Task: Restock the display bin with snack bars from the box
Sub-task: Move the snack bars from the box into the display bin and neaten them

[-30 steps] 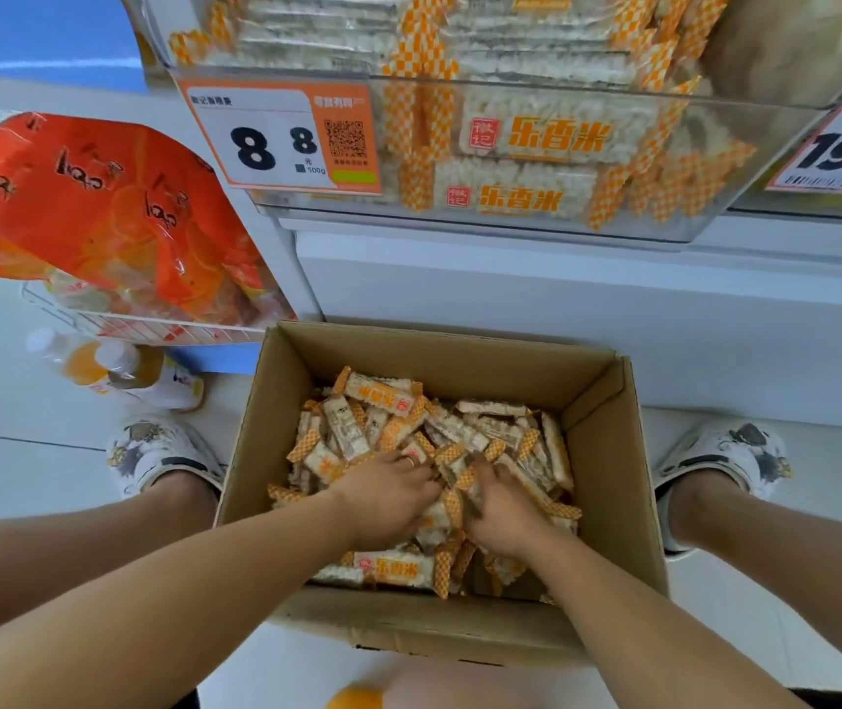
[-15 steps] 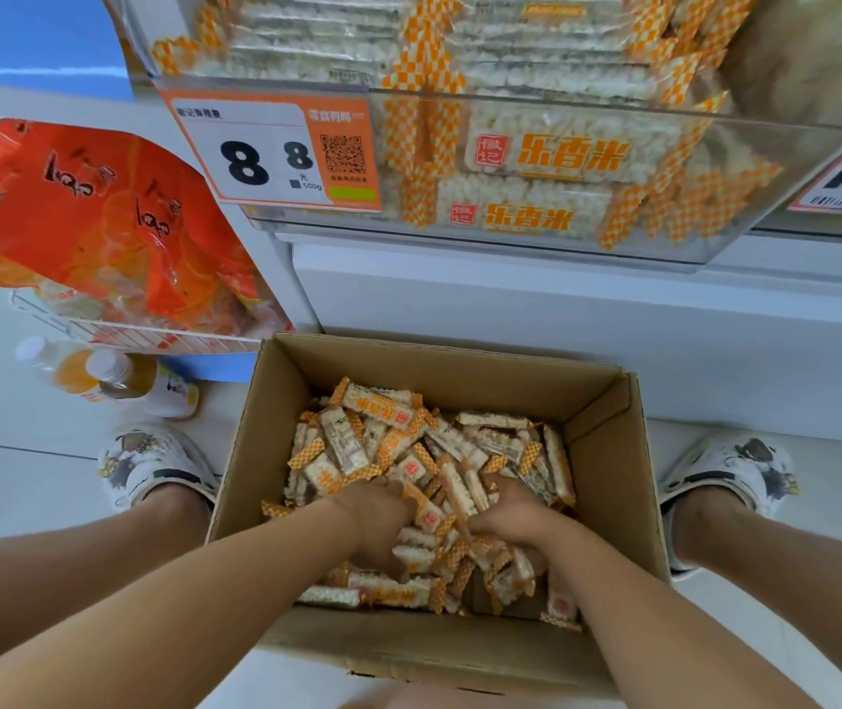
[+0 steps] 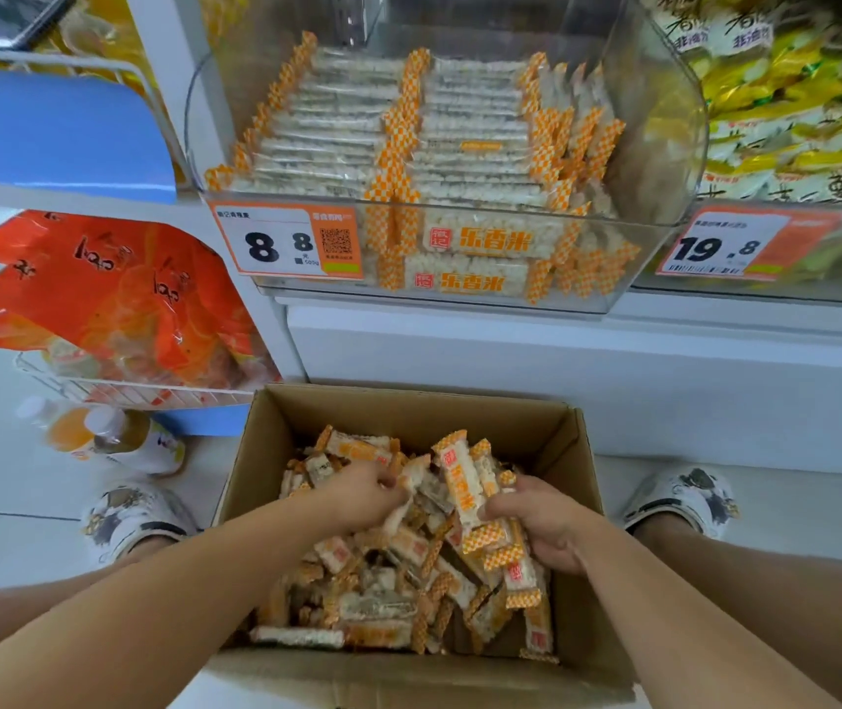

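- My left hand [image 3: 362,496] reached palm-down into the box [image 3: 570,452], fingers curled around snack bars [image 3: 383,601].
- My right hand [image 3: 541,524] gripped a bundle of bars, raised near the box's right wall.
- The display bin [image 3: 664,145] sat above, beyond the box.

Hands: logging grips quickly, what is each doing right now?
Left hand: grips snack bars.
Right hand: grips a bunch of snack bars.
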